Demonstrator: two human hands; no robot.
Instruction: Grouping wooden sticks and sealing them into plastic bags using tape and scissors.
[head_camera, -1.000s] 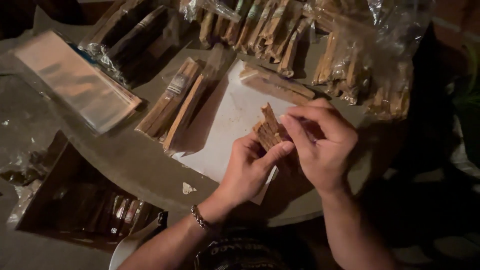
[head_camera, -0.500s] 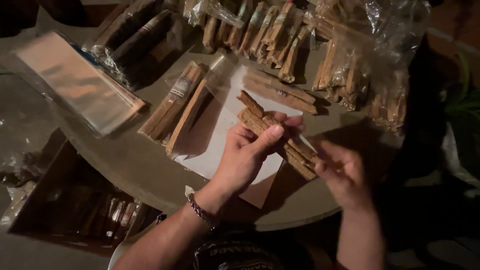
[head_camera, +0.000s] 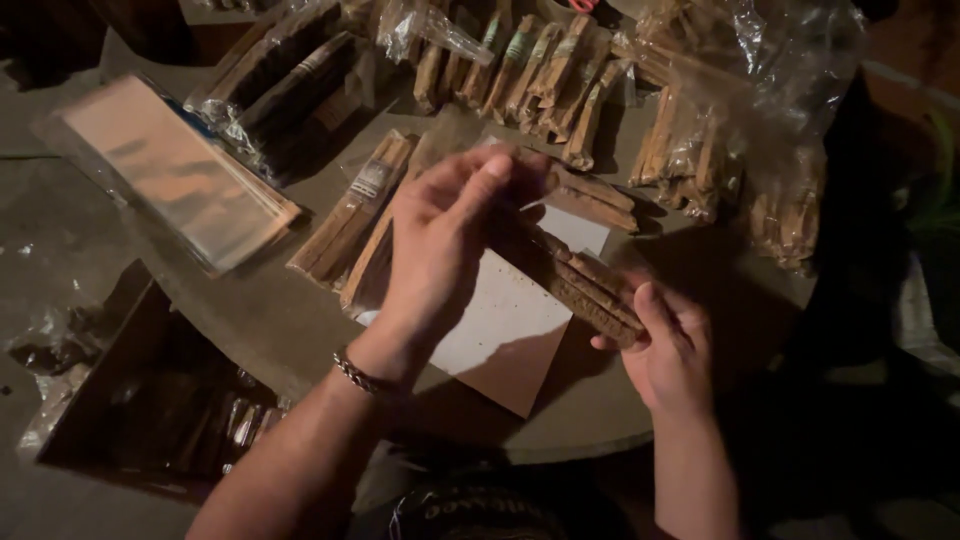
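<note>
A bundle of brown wooden sticks (head_camera: 585, 285) is held level above a white sheet of paper (head_camera: 505, 320) on the round table (head_camera: 290, 320). My left hand (head_camera: 440, 240) grips the bundle's far end with its fingers curled over it. My right hand (head_camera: 670, 350) holds the near end from below, thumb along the sticks. A metal bracelet sits on my left wrist.
Packed stick bundles in clear wrap (head_camera: 355, 200) lie left of the paper. More bundles (head_camera: 540, 75) and clear bags of sticks (head_camera: 740, 150) crowd the far side. A stack of clear sleeves (head_camera: 175, 170) lies at the left. An open box (head_camera: 150, 400) stands below the table's left edge.
The hands have drawn apart along the bundle. My left hand rose toward the far end, and my right hand slid to the near end, turning the sticks lengthwise.
</note>
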